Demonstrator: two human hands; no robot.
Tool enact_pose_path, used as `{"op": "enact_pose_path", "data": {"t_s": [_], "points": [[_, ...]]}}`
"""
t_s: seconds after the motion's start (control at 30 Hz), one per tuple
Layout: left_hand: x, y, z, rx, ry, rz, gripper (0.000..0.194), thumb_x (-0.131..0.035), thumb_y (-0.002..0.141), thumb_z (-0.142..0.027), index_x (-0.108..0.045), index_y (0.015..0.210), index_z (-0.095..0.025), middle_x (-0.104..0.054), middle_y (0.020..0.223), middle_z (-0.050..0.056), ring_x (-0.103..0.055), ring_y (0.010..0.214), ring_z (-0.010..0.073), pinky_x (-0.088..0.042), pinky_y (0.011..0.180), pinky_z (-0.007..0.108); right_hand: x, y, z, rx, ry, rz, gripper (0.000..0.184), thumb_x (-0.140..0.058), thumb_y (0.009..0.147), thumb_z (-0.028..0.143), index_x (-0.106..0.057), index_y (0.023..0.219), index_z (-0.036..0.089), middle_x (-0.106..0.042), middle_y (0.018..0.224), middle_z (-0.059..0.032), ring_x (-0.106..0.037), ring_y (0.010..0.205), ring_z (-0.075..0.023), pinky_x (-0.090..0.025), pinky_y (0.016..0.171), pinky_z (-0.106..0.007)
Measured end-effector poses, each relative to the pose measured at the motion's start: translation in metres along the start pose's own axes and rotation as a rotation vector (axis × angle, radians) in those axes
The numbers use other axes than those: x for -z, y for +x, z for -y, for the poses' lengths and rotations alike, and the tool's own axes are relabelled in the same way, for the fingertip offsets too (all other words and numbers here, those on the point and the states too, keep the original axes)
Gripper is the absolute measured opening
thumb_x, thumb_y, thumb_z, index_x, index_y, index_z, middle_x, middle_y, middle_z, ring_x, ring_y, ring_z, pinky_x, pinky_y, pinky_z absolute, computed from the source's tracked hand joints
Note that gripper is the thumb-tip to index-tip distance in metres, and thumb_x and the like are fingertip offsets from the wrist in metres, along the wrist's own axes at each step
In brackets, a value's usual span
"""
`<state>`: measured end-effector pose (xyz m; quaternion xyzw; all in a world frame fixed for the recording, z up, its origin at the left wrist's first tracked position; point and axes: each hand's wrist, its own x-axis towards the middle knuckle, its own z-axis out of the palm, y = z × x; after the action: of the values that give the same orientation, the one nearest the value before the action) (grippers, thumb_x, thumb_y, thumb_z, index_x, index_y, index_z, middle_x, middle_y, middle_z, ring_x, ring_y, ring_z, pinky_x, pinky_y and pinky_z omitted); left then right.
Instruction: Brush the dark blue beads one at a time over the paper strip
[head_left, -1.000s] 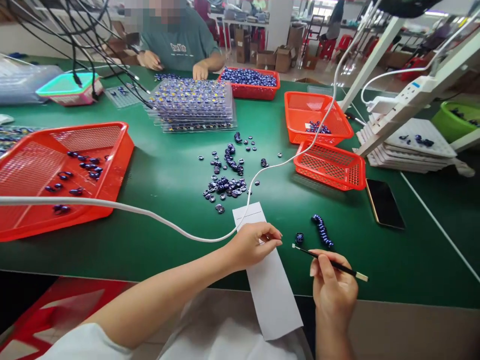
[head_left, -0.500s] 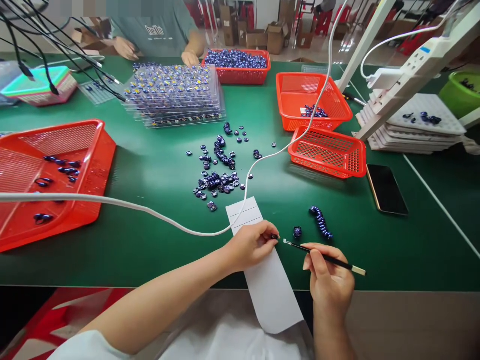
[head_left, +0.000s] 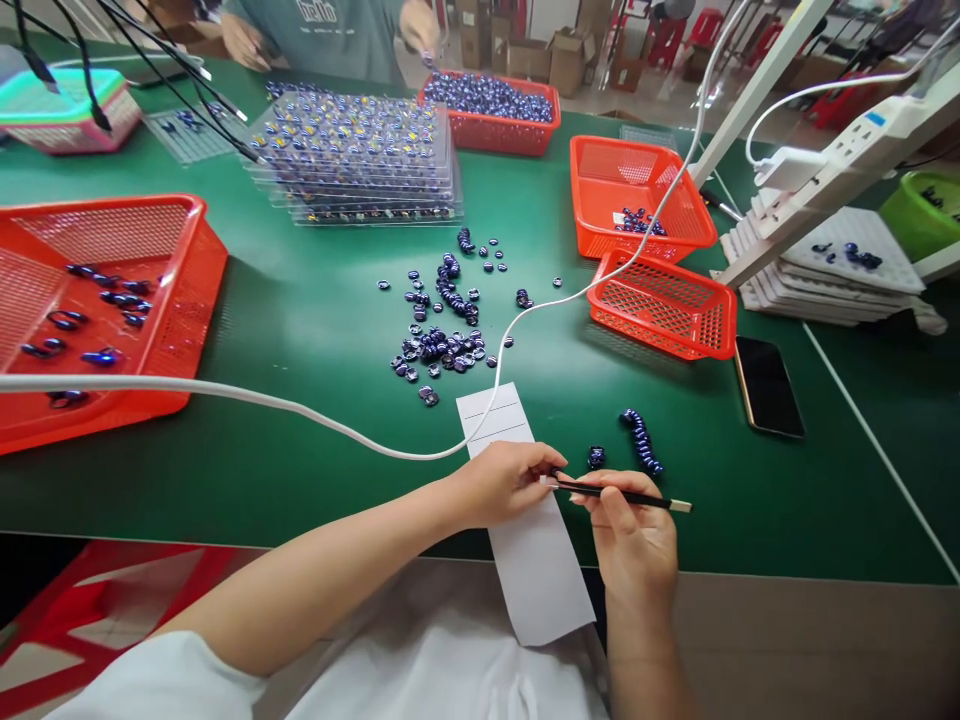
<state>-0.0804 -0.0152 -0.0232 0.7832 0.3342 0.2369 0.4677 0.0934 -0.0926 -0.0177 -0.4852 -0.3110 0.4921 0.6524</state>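
My left hand (head_left: pixel 510 485) is closed in a pinch on a small dark piece (head_left: pixel 556 473), mostly hidden by the fingertips. In my right hand (head_left: pixel 637 530) is a slim black brush (head_left: pixel 637 497) with a whitish tip and a pale gold end. Its tip meets the left fingertips at the piece. Under the left hand lies a long white paper strip (head_left: pixel 536 575), overhanging the table edge. Just beyond the right hand sit a short stack of shiny dark-blue pieces (head_left: pixel 596 457) and a longer curved row of them (head_left: pixel 642 442).
Loose dark-blue pieces (head_left: pixel 442 348) lie mid-table. A white cable (head_left: pixel 375 445) crosses in front of them. Red baskets (head_left: pixel 206 280) stand left, right and back, near stacked clear trays (head_left: pixel 360 165). A phone (head_left: pixel 769 387) lies right. Another person's hand (head_left: pixel 420 28) is above the back basket.
My right hand has moved left, bringing the brush tip to the piece in my left fingers. The other person's hand has lifted from the trays to above the back basket. The view has shifted slightly.
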Motion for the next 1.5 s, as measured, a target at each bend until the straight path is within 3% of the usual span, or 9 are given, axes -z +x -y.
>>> {"op": "enact_pose_path", "data": {"t_s": [0.33, 0.47, 0.67, 0.97, 1.5], "points": [[-0.001, -0.001, 0.001, 0.003, 0.045, 0.023, 0.022, -0.063, 0.088, -0.021, -0.067, 0.109, -0.018, -0.076, 0.091, 0.003, -0.068, 0.076, 0.0144, -0.051, 0.069, 0.022, -0.004, -0.001, -0.004, -0.033, 0.076, 0.007, 0.011, -0.078, 0.083, 0.03, -0.072, 0.085, 0.021, -0.077, 0.085, -0.0022, -0.074, 0.068, -0.0142, -0.062, 0.067, -0.026], [-0.001, -0.001, 0.003, -0.015, 0.047, -0.029, 0.021, -0.065, 0.09, -0.024, -0.069, 0.109, -0.017, -0.074, 0.087, 0.004, -0.067, 0.074, 0.014, -0.051, 0.068, 0.022, 0.005, 0.001, -0.003, 0.074, 0.031, -0.049, 0.011, -0.078, 0.083, 0.029, -0.071, 0.084, 0.021, -0.077, 0.083, -0.002, -0.073, 0.065, -0.0148, -0.062, 0.064, -0.028], [-0.002, 0.0, 0.005, -0.089, 0.066, -0.088, 0.026, -0.065, 0.091, -0.026, -0.07, 0.114, -0.015, -0.075, 0.084, 0.005, -0.068, 0.071, 0.014, -0.054, 0.069, 0.023, 0.02, -0.002, -0.007, 0.249, -0.265, -0.233, 0.007, -0.077, 0.083, 0.022, -0.071, 0.085, 0.018, -0.076, 0.085, -0.0027, -0.071, 0.061, -0.0132, -0.061, 0.061, -0.028], [-0.008, 0.001, 0.007, -0.12, 0.13, -0.144, 0.026, -0.064, 0.088, -0.02, -0.072, 0.112, -0.013, -0.075, 0.08, 0.004, -0.068, 0.067, 0.0127, -0.056, 0.067, 0.022, 0.021, -0.01, -0.013, 0.347, -0.491, -0.143, 0.004, -0.072, 0.088, 0.019, -0.072, 0.091, 0.02, -0.076, 0.091, -0.0028, -0.069, 0.062, -0.0122, -0.06, 0.06, -0.028], [-0.009, 0.001, 0.01, -0.126, 0.179, -0.12, 0.027, -0.065, 0.088, -0.02, -0.072, 0.114, -0.014, -0.076, 0.08, 0.004, -0.07, 0.069, 0.0138, -0.057, 0.068, 0.023, 0.021, -0.011, -0.013, 0.392, -0.589, -0.103, 0.01, -0.071, 0.088, 0.016, -0.072, 0.096, 0.022, -0.077, 0.095, -0.0012, -0.07, 0.063, -0.0111, -0.06, 0.062, -0.026]]}}
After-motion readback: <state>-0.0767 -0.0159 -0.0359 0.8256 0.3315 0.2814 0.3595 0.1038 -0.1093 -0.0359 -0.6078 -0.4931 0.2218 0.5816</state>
